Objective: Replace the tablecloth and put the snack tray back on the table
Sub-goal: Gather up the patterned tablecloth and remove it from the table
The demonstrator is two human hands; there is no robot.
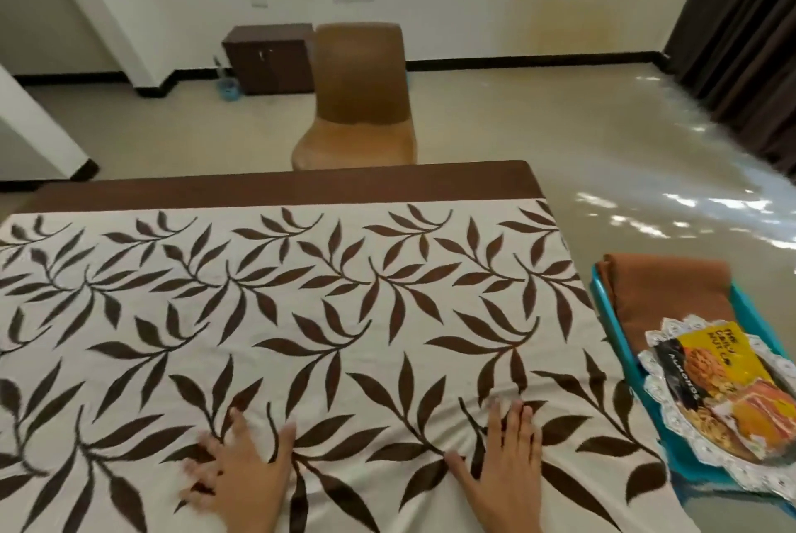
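Head view, going left to right. First, left hand (241, 463) flat on cloth (344, 295), fingers spread wide, gripping nothing, a bit blurry. Next, right hand (506, 463) flat too, near the other, fingers straight and close together, also gripping nothing. Small wrinkles in cloth around both hands. Leafy cloth spread over most of table (280, 183), with a bare brown strip at the far edge. Probably soft, thin and light, and easy to bunch up. Best smoothed with flat palms pushing outward, or tugged at edges and corners, not in the middle. Far back, a chair (357, 101) and a small cupboard (267, 58) by the wall. Further right, off the table and lower down, a blue bin (599, 291) with a folded brown cloth (663, 295) inside. On top of that, tray (672, 412) with a lacy white rim and snack packs (710, 381). Not yet back on table. Likely light, but packs loose and shiny, so maybe quick to slide. Best taken with two hands at two sides of the rim and kept level. Hard to tell whether rim stiff or floppy.
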